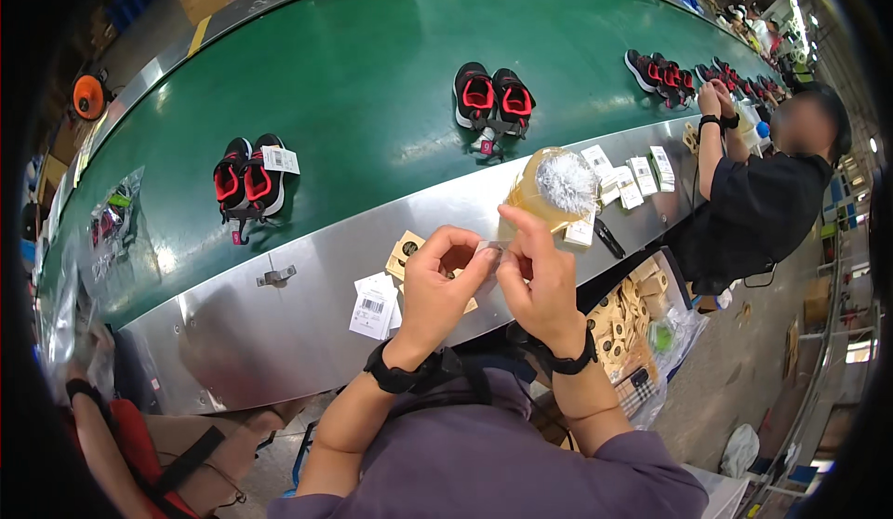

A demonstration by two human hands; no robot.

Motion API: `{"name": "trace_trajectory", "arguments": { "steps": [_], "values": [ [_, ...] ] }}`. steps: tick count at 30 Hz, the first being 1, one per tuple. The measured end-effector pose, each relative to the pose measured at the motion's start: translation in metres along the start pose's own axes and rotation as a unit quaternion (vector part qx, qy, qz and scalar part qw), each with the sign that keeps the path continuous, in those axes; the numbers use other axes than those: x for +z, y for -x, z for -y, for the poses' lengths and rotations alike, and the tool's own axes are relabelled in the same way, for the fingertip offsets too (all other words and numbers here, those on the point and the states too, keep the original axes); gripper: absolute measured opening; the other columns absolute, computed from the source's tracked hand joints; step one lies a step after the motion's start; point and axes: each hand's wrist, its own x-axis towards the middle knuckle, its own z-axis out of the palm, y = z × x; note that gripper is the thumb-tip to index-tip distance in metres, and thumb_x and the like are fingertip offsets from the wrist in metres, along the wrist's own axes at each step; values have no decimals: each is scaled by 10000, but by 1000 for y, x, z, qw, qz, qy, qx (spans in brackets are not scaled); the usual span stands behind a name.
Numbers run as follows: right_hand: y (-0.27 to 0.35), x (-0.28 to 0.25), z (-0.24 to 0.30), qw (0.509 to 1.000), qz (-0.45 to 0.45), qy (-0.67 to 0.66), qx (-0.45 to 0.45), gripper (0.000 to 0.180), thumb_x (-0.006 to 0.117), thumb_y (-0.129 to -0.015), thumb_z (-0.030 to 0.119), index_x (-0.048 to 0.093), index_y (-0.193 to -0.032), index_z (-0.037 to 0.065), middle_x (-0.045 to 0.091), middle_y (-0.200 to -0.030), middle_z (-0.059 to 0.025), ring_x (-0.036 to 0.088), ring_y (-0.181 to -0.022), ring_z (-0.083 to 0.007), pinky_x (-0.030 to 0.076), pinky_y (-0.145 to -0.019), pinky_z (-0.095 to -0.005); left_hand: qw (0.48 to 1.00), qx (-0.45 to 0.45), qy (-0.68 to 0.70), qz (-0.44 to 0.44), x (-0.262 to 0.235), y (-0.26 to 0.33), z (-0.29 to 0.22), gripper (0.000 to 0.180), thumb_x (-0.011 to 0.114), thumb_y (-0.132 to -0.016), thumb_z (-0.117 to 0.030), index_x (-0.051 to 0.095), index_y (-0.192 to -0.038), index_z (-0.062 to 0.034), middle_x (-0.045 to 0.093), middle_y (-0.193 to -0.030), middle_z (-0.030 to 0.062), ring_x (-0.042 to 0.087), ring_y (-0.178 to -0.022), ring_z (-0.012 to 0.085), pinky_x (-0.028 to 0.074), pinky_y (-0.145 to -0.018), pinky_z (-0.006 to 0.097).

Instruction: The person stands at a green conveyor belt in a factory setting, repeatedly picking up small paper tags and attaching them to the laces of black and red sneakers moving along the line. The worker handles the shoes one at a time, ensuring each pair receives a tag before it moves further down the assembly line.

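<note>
The green conveyor belt (391,73) curves across in front of me, with pairs of black and red shoes on it: one pair (247,182) to my left carrying a white tag, one pair (493,99) straight ahead, more further right. Along its near edge runs the steel desk (279,333), where white barcode labels (374,305) lie by my left wrist and more labels (642,173) sit in a row to the right. A clear tub (551,186) with something white and fluffy inside stands just beyond my hands.

My left hand (437,286) and right hand (539,282) meet above the desk edge, fingers pinched nearly closed on a small clear tag (488,257) held between them.

The tag is thin and see-through, so I judge it could slip from my fingertips and drop off the desk edge into the clutter below.

I cannot make out what the tag really is, or the tub's contents. A person to my right is partly cut off; brown card tags (406,251) are half hidden behind my left hand.
</note>
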Motion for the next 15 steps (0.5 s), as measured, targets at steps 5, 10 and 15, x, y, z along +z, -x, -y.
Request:
{"name": "trace_trajectory", "arguments": {
  "steps": [5,10,15],
  "values": [
    [5,5,-12,998,6,-50,39,393,529,-804,-34,509,-1191,29,542,-604,-55,560,-515,-171,446,-513,-296,924,263,-277,14,-5,-6,3,127,655,-757,31,613,-865,-19,607,-850,73,619,-754,174,497,-678,264],
    [12,-5,-24,892,144,-363,230,227,515,-888,27,531,-1114,23,600,-773,-57,560,-676,-78,444,-576,-259,687,505,-509,120,-22,-11,-15,198,672,-637,-55,610,-825,-37,575,-826,70,600,-760,228,502,-679,320],
    [24,7,-35,877,169,-378,242,66,547,-897,79,577,-950,52,589,-913,-59,539,-684,-94,436,-571,-263,572,539,-587,193,-25,-6,-16,144,615,-659,-112,579,-781,-46,543,-807,42,564,-773,181,488,-677,315]
  ]
}}
